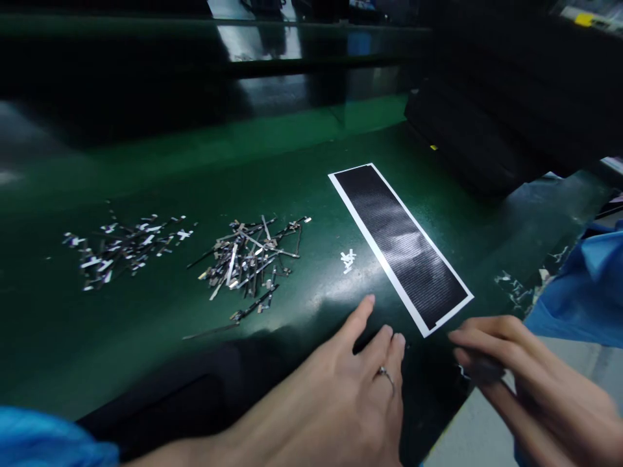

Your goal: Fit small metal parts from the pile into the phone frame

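Well left of the black, white-edged sheet (pixel 402 243), a scatter of dark and silvery strips (pixel 130 246) lies on the green worktop (pixel 233 175). Nearer the sheet comes a denser heap (pixel 248 259), then small white bits (pixel 348 259) just beside it. The left hand (pixel 350 389), open with fingers extended, is near the sheet's near end; the right hand (pixel 535 376), fingers bent, is just right of that end, too blurred to tell its grip.
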Available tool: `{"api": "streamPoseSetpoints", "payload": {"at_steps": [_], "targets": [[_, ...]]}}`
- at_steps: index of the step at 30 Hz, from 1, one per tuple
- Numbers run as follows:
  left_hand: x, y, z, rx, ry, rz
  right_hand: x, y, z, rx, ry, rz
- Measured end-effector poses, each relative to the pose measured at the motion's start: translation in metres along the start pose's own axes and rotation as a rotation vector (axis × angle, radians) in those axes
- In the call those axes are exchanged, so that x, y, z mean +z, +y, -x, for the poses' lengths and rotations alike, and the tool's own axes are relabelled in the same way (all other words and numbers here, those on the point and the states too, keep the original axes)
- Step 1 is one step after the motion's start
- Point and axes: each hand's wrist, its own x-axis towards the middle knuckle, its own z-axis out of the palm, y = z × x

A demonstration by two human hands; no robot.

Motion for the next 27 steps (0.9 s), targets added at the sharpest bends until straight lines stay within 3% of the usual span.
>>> {"api": "streamPoseSetpoints", "payload": {"at_steps": [3, 5, 9, 11, 15, 18, 20, 24, 27], "targets": [[-0.010, -0.012, 0.004, 0.092, 0.103, -0.152, 0.006, 0.001, -0.011, -0.132, -0.168, 0.003], [-0.019, -0.019, 0.007, 0.054, 0.115, -0.195, 0.012, -0.004, -0.021, -0.215, -0.249, 0.080], [-0.037, -0.028, 0.011, -0.008, 0.002, -0.150, 0.019, -0.022, -0.035, -0.469, -0.319, 0.367], [-0.043, -0.031, 0.011, -0.017, -0.049, -0.085, 0.020, -0.028, -0.038, -0.529, -0.349, 0.454], [-0.049, -0.037, 0.011, -0.080, -0.066, 0.040, 0.020, -0.023, -0.041, -0.250, -0.488, 0.234], [-0.048, -0.035, 0.013, -0.160, 0.002, 0.164, 0.016, -0.017, -0.044, -0.054, -0.448, 0.087], [-0.046, -0.031, 0.013, -0.275, 0.063, 0.311, 0.015, -0.021, -0.046, 0.058, -0.376, -0.073], [-0.045, -0.023, 0.009, -0.462, 0.175, 0.697, 0.029, -0.046, -0.049, 0.410, -0.096, -0.735], [-0.051, -0.020, 0.006, -0.511, 0.293, 0.887, 0.044, -0.068, -0.052, 0.480, 0.052, -0.949]]}}
